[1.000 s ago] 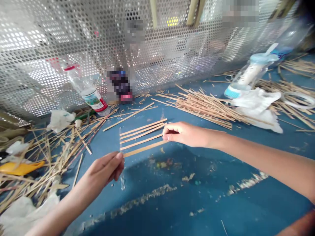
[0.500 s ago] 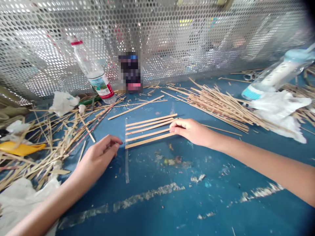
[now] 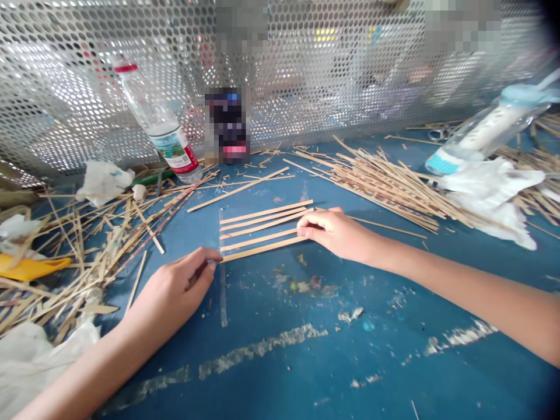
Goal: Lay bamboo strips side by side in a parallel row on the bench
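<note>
Several thin bamboo strips [image 3: 262,224] lie side by side on the blue table [image 3: 306,361], their left ends across a clear strip of tape [image 3: 223,297]. My right hand [image 3: 336,233] pinches the right end of the nearest strip [image 3: 258,249], which lies flat on the table. My left hand [image 3: 175,289] rests on the table with its thumb and fingertips touching that strip's left end, where it meets the tape. It grips nothing.
A loose pile of bamboo strips [image 3: 385,184] lies behind my right hand, and a messier heap [image 3: 87,256] at the left. A plastic bottle [image 3: 168,146] leans on the perforated metal screen [image 3: 306,87]. White cloth [image 3: 485,186] and a lying bottle [image 3: 481,134] sit at the right.
The nearest strip, held up between both hands a second ago, now lies on the table beside the others. My left hand let go, then came back to touch its left end.
</note>
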Demonstrator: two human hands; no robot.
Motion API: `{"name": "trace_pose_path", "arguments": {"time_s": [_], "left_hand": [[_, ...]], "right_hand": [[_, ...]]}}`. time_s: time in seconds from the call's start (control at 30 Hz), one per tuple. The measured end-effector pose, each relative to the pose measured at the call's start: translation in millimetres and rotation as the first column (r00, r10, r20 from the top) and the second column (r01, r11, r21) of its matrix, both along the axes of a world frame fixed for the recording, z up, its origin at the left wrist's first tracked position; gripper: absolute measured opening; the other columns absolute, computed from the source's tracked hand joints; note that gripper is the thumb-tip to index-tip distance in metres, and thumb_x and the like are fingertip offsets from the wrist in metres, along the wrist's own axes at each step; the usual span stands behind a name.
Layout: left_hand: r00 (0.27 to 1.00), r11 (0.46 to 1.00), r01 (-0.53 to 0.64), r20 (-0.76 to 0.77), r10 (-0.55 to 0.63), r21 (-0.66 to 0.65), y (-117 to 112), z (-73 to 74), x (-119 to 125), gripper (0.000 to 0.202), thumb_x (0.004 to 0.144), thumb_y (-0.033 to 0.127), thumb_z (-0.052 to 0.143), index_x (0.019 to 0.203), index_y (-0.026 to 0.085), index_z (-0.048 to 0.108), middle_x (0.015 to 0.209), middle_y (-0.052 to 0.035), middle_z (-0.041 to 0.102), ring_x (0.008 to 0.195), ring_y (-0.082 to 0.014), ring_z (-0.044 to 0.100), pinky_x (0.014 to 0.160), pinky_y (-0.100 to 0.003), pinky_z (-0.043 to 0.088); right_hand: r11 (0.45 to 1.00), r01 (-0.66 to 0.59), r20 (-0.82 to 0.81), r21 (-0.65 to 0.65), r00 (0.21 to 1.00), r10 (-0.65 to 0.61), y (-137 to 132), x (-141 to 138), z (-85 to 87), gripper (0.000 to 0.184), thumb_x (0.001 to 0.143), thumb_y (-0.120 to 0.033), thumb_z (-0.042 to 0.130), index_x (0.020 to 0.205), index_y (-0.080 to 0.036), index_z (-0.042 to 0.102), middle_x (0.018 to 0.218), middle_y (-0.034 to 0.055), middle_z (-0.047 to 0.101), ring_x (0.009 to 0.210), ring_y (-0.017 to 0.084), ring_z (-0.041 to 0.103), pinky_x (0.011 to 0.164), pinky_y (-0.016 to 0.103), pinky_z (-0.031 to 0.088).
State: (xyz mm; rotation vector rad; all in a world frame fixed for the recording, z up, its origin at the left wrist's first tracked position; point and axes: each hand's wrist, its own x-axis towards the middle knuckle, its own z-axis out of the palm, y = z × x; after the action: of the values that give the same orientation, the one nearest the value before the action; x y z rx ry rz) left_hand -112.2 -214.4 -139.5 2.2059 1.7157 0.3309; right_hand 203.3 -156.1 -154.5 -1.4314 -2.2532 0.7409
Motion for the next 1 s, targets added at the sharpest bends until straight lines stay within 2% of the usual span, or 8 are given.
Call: {"name": "trace_pose_path", "arguments": {"time_s": [0.07,0.17,0.3,0.4,0.53,0.77,0.87,1.0], "left_hand": [[0.996,0.997,0.067,-0.069,-0.064,0.043,-3,-1.6,1,0.035,0.095,0.044,0.039,0.112,0.029,0.065,0.101,0.0021,0.075,0.08,-0.0181,0.071,0.07,-0.025,0.051],[0.973,0.989,0.128,-0.2,-0.111,0.075,-5,-6.3,-1,0.038,0.097,0.042,0.035,0.119,0.032,0.064,0.112,0.0024,0.075,0.089,-0.0224,0.073,0.073,-0.028,0.053],[0.948,0.989,0.135,-0.298,-0.11,0.063,-6,-7.6,-3,0.038,0.097,0.042,0.034,0.119,0.033,0.064,0.109,0.0034,0.076,0.084,-0.0246,0.075,0.067,-0.031,0.052],[0.942,0.995,0.099,-0.325,-0.085,0.026,-8,-2.8,3,0.04,0.097,0.044,0.032,0.118,0.032,0.063,0.092,0.0024,0.078,0.071,-0.0241,0.073,0.058,-0.03,0.049],[0.949,0.999,0.038,-0.315,-0.027,0.029,-11,2.3,11,0.041,0.098,0.045,0.032,0.121,0.03,0.062,0.074,0.0018,0.074,0.059,-0.0215,0.069,0.053,-0.028,0.043],[0.959,0.999,0.034,-0.283,-0.023,0.034,-10,2.6,12,0.04,0.098,0.045,0.033,0.12,0.029,0.062,0.068,0.0013,0.07,0.058,-0.0203,0.067,0.053,-0.027,0.042],[0.966,1.0,0.007,-0.26,-0.005,0.007,-9,4.0,12,0.04,0.098,0.044,0.033,0.122,0.029,0.061,0.059,0.0041,0.065,0.052,-0.0193,0.065,0.051,-0.026,0.041],[0.986,0.999,0.005,-0.168,0.003,0.045,-10,4.2,10,0.04,0.097,0.047,0.036,0.125,0.03,0.059,0.064,0.0054,0.068,0.053,-0.0169,0.066,0.05,-0.024,0.042]], "right_hand": [[1.0,-0.007,0.023,0.02,1.0,0.007,0,0,-1.0,0.019,0.096,-0.028,0.055,0.084,-0.021,0.068,0.089,0.001,0.072,0.084,0.017,0.061,0.089,0.036,0.031],[0.993,-0.033,0.083,0.109,0.996,0.024,-3,-1,-1.2,0.02,0.098,-0.027,0.054,0.084,-0.021,0.066,0.091,-0.0003,0.072,0.091,0.018,0.062,0.088,0.037,0.027],[0.932,-0.118,0.288,0.343,0.957,0.015,-14,-2,1.1,0.021,0.1,-0.026,0.05,0.086,-0.019,0.064,0.098,0.0037,0.07,0.097,0.021,0.06,0.089,0.038,0.024],[0.881,-0.162,0.375,0.445,0.927,-0.019,-21,0,2.4,0.02,0.1,-0.028,0.051,0.087,-0.018,0.063,0.1,0.0064,0.069,0.095,0.022,0.058,0.09,0.039,0.023],[0.899,-0.203,0.328,0.389,0.942,0.071,-19,5,1.8,0.016,0.099,-0.026,0.053,0.088,-0.02,0.062,0.097,0.0028,0.068,0.091,0.019,0.057,0.087,0.037,0.022],[0.958,-0.152,0.274,0.242,0.958,0.083,-16,1,3.4,0.014,0.097,-0.019,0.053,0.085,-0.019,0.059,0.098,0.0029,0.069,0.094,0.02,0.058,0.083,0.036,0.024],[0.958,-0.153,0.303,0.243,0.95,0.075,-11,11,16.5,0.015,0.097,-0.026,0.054,0.086,-0.02,0.061,0.1,0.004,0.069,0.096,0.022,0.058,0.087,0.039,0.027],[0.97,-0.038,0.363,0.239,0.93,-0.053,15,58,41.9,0.018,0.095,-0.034,0.055,0.087,-0.022,0.065,0.094,0.0051,0.069,0.088,0.022,0.059,0.083,0.039,0.035]]}}
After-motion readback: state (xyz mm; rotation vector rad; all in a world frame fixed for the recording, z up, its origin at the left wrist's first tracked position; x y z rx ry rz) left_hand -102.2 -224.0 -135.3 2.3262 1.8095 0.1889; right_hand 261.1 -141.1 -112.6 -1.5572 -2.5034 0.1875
